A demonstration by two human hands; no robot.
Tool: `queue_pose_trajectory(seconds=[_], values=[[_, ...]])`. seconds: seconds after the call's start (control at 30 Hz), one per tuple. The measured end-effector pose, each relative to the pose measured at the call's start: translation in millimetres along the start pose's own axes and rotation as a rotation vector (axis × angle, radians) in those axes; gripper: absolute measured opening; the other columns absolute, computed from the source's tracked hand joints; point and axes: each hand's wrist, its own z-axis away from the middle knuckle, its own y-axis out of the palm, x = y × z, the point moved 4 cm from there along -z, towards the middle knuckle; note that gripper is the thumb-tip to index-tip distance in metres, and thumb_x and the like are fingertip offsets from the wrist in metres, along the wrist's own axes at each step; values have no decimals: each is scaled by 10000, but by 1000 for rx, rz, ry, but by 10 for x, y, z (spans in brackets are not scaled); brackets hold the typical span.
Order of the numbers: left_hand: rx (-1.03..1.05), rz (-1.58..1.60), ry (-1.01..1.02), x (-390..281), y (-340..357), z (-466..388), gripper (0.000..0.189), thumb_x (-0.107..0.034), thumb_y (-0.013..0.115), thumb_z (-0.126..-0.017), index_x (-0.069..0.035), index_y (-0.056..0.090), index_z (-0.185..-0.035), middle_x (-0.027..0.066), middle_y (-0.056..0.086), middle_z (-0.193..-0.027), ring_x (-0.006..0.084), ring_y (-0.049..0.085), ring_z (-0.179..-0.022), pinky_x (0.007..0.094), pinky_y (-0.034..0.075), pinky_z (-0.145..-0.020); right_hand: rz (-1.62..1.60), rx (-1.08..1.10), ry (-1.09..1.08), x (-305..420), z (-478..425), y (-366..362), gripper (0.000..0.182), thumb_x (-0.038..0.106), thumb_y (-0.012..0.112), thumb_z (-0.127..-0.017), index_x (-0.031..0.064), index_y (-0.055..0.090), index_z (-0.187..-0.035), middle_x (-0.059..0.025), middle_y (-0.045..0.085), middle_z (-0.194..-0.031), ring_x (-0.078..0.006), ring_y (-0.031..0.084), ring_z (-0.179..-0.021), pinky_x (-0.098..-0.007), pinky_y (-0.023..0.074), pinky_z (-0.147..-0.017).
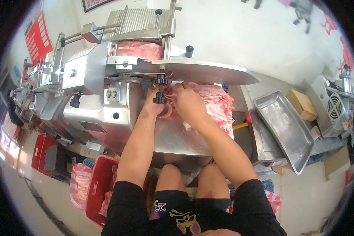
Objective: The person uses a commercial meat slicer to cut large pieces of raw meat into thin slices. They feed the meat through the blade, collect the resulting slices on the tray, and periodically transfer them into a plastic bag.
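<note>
A metal meat slicer (98, 107) stands before me, with a block of raw meat (140, 50) clamped under its ribbed pusher plate (143, 20). My left hand (157, 96) is below the blade guard, at the slicer's outlet, partly hidden by black adjusting knobs (160, 96). Its fingers are near fresh slices, but their grip is out of sight. Close beside it, my right hand (189, 100) has its fingers bent around the edge of some thin meat slices (171, 93). A stack of sliced meat (219, 103) lies on the steel receiving table (180, 141), right of that hand.
The broad metal guard (206, 70) projects just above my hands. An oblong steel tray (286, 129) sits on the right, beside a cardboard box (302, 104) and another machine (332, 106). A red crate (100, 188) holding meat is on the floor at left. More slicers (47, 88) stand farther left.
</note>
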Motion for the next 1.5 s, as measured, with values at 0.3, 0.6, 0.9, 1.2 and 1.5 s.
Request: queue_pose_trajectory(seconds=[0.3, 0.6, 0.9, 1.2, 1.5], values=[[-263, -346, -77, -150, -83, 103, 187, -256, 671, -974, -135, 655, -1116, 27, 684, -958, 199, 616, -797, 375, 525, -721, 145, 313, 50, -64, -27, 165, 226, 142, 600, -920, -36, 710, -1006, -269, 730, -950, -438, 725, -901, -517, 587, -796], [-223, -746, 232, -582, 537, 472, 175, -161, 608, -955, -45, 697, -1051, 61, 714, -899, 112, 668, -732, 272, 527, -621, 351, 409, 26, 97, -111, 631, 260, 130, 554, -937, 10, 753, -1053, -214, 740, -1105, -346, 739, -1022, -438, 610, -809], [-228, -121, 33, -349, 331, 328, 189, -236, 621, -1000, -81, 689, -1084, 44, 681, -869, 134, 659, -720, 289, 528, -580, 333, 401, -106, 197, 186, 504, 269, 135, 556, -916, 5, 731, -1073, -182, 734, -1025, -375, 739, -948, -465, 609, -777], [-61, 86, -119, -59, 443, 98, 196, -192, 673, -994, -70, 583, -1119, 80, 636, -1031, 233, 667, -965, 365, 581, -883, 47, 383, -191, -23, 413, 320, 150, 174, 594, -902, 50, 667, -942, -197, 709, -908, -400, 714, -886, -530, 567, -764], [-163, 153, -120, 14, 107, 23, 321, 47, 719, -857, -75, 610, -1133, 61, 639, -910, 216, 662, -796, 349, 593, -720, -425, 185, 26, -61, 338, -74, 190, 167, 676, -897, 24, 621, -1009, -207, 704, -840, -380, 703, -767, -479, 552, -687]])
